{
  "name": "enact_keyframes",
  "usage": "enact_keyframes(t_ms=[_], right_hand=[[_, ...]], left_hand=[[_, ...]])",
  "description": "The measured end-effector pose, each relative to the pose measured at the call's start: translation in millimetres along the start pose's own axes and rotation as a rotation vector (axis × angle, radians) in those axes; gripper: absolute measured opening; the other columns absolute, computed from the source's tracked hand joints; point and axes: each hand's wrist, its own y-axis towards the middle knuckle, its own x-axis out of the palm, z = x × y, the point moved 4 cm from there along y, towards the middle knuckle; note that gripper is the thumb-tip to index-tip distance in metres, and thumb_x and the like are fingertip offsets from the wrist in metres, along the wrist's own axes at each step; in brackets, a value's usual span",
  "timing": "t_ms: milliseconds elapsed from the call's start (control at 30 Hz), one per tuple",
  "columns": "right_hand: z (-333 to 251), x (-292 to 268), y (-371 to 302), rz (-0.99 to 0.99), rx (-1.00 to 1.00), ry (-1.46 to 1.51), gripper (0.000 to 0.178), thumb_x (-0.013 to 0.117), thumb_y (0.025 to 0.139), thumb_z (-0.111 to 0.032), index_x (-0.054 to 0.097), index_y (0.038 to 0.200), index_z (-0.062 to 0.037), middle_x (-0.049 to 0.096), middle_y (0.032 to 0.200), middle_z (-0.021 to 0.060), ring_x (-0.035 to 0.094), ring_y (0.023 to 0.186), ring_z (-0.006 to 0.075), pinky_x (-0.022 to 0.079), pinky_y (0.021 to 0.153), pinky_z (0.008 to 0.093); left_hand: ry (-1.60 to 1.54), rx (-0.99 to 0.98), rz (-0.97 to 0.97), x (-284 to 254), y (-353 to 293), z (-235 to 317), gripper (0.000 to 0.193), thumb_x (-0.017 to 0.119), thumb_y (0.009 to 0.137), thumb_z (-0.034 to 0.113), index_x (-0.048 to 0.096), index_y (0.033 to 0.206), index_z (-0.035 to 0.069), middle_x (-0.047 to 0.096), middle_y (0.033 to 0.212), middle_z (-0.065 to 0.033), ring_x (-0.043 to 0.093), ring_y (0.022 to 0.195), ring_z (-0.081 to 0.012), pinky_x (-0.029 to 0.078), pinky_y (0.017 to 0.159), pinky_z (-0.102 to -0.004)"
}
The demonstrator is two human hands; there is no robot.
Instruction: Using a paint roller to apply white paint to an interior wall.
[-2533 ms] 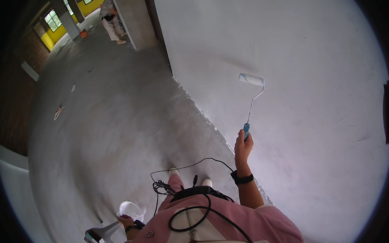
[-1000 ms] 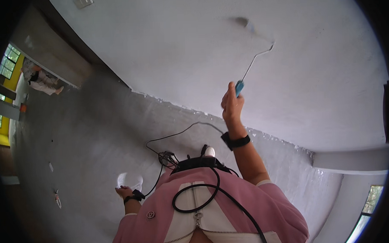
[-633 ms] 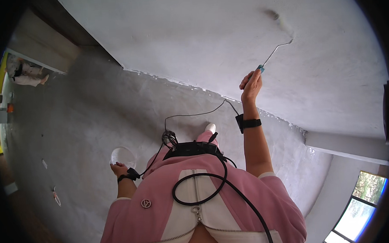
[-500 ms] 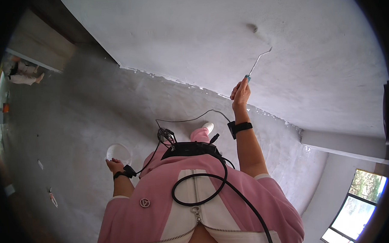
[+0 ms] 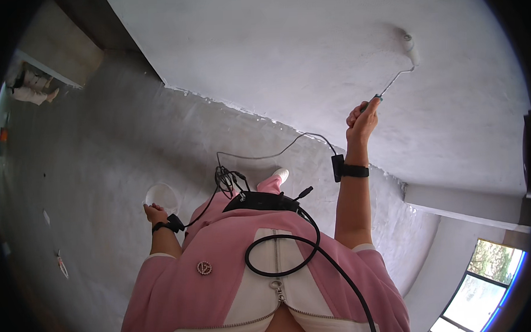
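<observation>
My right hand [image 5: 364,121] is wrapped round the green handle of a paint roller [image 5: 413,51]. The white roller sleeve rests on or very close to the pale wall [image 5: 273,48], and its bent metal rod runs from the handle up to the sleeve. Low on the left, my left hand [image 5: 156,214] has its fingers closed at the rim of a round whitish bucket [image 5: 162,194]. The bucket's contents cannot be made out.
White splashes mark the seam between the wall and the grey floor [image 5: 112,136]. A cable [image 5: 265,158] links the bands on my wrists to a black waist pouch [image 5: 261,202]. Another person [image 5: 33,89] is far left; a window [image 5: 480,287] stands lower right.
My right hand has moved to the right with the paint roller, whose sleeve is now plainly visible. My left hand stays at the bucket, almost unmoved.
</observation>
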Motion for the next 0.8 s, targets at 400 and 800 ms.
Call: enact_keyframes(t_ms=[400, 800], right_hand=[[80.0, -14.4, -24.8, -0.038, 0.296, -0.197, 0.054, 0.052, 0.089, -0.061, 0.040, 0.068, -0.0133, 0.032, 0.049, -0.0037, 0.029, 0.035, 0.0071, 0.019, 0.033, 0.0235], [-72.3, 24.3, 40.2, -0.002, -0.173, 0.008, 0.052, 0.048, 0.092, -0.061, 0.042, 0.074, -0.0128, 0.033, 0.053, -0.0030, 0.028, 0.040, 0.0072, 0.019, 0.035, 0.0232]], left_hand=[[-0.036, -0.027, 0.000, 25.1, -18.1, -12.0, 0.031, 0.053, 0.093, 0.038, 0.049, 0.080, 0.011, 0.051, 0.067, 0.0016, 0.043, 0.049, -0.0091, 0.033, 0.042, -0.0229], [-0.034, -0.067, 0.045, 32.3, -24.5, -24.8, 0.029, 0.053, 0.092, 0.039, 0.050, 0.078, 0.013, 0.050, 0.068, 0.0016, 0.041, 0.051, -0.0102, 0.034, 0.045, -0.0254]])
